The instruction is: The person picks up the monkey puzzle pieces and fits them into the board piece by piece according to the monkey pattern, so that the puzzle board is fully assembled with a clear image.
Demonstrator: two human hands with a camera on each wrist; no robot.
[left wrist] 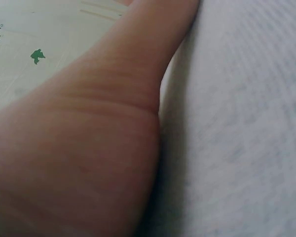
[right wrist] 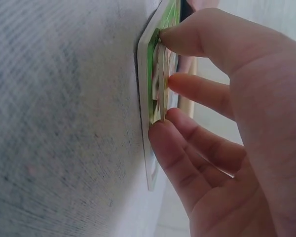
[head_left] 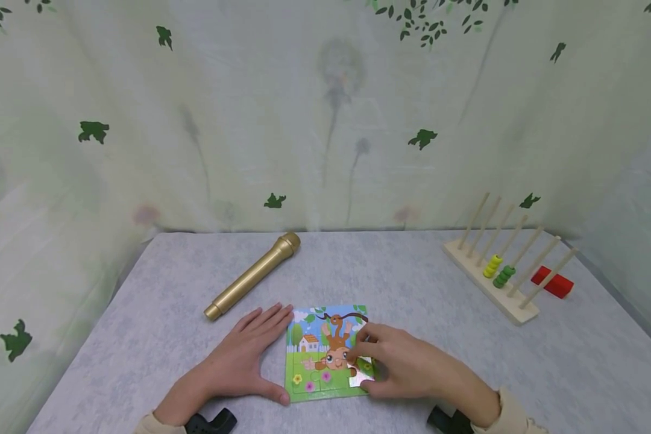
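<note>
A square jigsaw puzzle (head_left: 309, 377) with a picture of an upside-down monkey, a house and flowers lies at the front middle of the table. My right hand (head_left: 404, 361) is over its right side and pinches a thin puzzle piece (right wrist: 162, 81) between thumb and fingertips. In the right wrist view the piece stands just off the board, close over its green rim. A pale patch shows in the puzzle's lower right part, beside my right fingers. Palm down on the table, my left hand (head_left: 244, 355) has straight fingers, with fingertips and thumb right at the puzzle's left edge.
A gold toy microphone (head_left: 252, 276) lies behind my left hand. At the right back stands a wooden peg rack (head_left: 488, 286) with yellow and green beads on two pegs. A red block (head_left: 553, 282) lies behind it. A leaf-printed curtain (head_left: 304, 120) hangs behind the table.
</note>
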